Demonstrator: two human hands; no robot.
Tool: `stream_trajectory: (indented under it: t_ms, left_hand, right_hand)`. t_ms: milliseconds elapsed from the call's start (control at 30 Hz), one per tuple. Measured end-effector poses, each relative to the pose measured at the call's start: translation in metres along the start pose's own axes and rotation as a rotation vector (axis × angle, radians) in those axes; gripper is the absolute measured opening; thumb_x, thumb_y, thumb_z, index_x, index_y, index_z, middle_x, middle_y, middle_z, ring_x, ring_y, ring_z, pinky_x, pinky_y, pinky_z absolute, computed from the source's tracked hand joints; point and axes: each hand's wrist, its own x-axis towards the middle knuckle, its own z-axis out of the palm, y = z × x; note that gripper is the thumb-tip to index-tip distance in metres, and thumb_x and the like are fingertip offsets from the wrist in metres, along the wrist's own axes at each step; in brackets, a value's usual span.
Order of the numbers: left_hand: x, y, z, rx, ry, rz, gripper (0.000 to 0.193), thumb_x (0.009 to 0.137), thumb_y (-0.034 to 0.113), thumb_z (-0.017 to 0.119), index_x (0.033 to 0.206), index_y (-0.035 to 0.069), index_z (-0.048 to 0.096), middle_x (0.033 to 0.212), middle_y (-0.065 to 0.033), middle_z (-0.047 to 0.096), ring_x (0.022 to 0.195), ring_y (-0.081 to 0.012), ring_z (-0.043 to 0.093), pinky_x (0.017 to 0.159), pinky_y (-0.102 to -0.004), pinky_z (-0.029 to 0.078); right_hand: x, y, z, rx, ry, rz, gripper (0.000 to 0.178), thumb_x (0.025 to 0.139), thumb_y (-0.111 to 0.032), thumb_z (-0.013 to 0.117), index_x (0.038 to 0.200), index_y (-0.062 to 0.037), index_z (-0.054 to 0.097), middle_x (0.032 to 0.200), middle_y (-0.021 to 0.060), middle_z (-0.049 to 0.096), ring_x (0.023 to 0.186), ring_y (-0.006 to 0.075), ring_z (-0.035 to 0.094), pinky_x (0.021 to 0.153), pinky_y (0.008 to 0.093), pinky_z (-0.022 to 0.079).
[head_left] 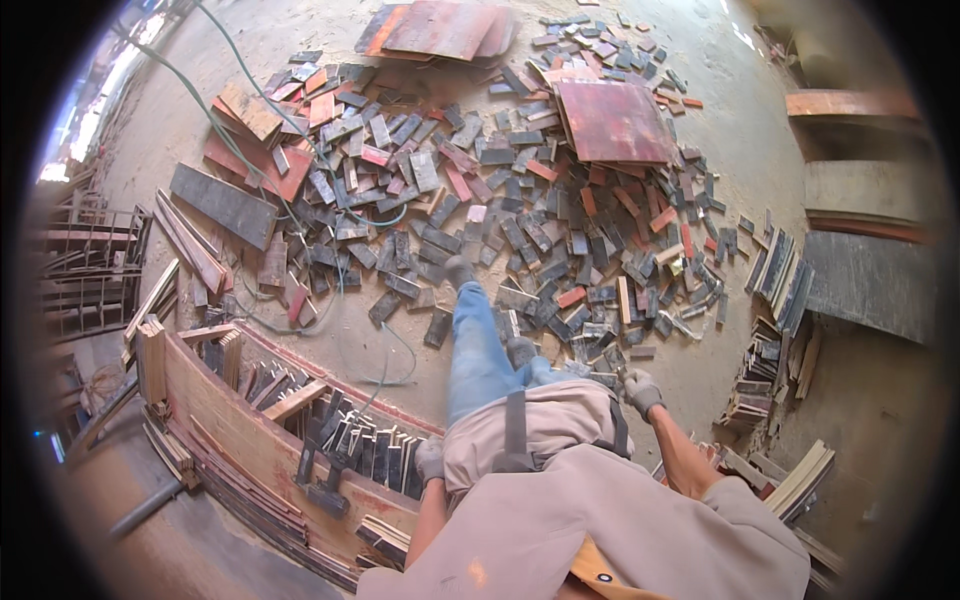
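Note:
My left hand (430, 459), in a grey work glove, hangs low beside my thigh at the right end of a long wooden bin (262, 405). Dark wooden blocks (385, 456) stand packed in the bin close to its fingers, which are too hidden to read. My right hand (643, 391), gloved alike, is out past my right hip with the fingers curled. Whatever it may hold is too small to make out. Ahead of my legs, a wide heap of small black, brown and red wooden blocks (520, 232) covers the floor.
Red-brown panels (618, 122) lie on the heap, with more panels (445, 28) behind. A green hose (190, 88) snakes across the left side. Stacked wood strips (772, 275) and a dark board (868, 285) stand at the right. A metal rack (92, 265) is far left.

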Motion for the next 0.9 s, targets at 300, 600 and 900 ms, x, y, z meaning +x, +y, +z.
stream_trajectory:
  t_ms: [300, 600, 900]
  left_hand:
    - [0.231, 0.146, -0.028, -0.212, -0.108, 0.108, 0.023, 0.098, 0.018, 0.06, 0.111, 0.01, 0.077, 0.107, -0.0146, 0.079, 0.098, -0.0322, 0.075, 0.086, -0.0449, 0.059]
    - [0.328, 0.381, -0.182, -0.818, -0.168, -0.068, 0.043, 0.096, -0.002, 0.045, 0.135, 0.0, 0.065, 0.125, -0.0192, 0.076, 0.082, -0.0201, 0.075, 0.069, -0.0329, 0.06]
    - [0.328, 0.393, -0.162, -0.881, -0.033, -0.251, 0.047, 0.091, -0.008, 0.044, 0.13, -0.002, 0.068, 0.12, -0.0217, 0.076, 0.079, -0.0172, 0.07, 0.073, -0.0295, 0.058]
  right_hand:
    - [0.002, -0.136, -0.011, 0.18, 0.064, 0.279, 0.024, 0.087, 0.004, 0.066, 0.11, 0.0005, 0.072, 0.081, 0.0127, 0.074, 0.063, 0.0199, 0.069, 0.057, 0.0357, 0.055]
    - [0.108, -0.347, -0.033, 0.328, -0.03, -0.111, 0.018, 0.103, -0.013, 0.065, 0.113, -0.0003, 0.073, 0.088, 0.0066, 0.076, 0.072, 0.014, 0.07, 0.067, 0.0318, 0.057]
    - [0.226, -0.488, -0.063, 0.082, -0.145, -0.135, 0.02, 0.103, -0.018, 0.068, 0.113, -0.0018, 0.074, 0.087, 0.0058, 0.076, 0.073, 0.013, 0.071, 0.066, 0.0294, 0.058]
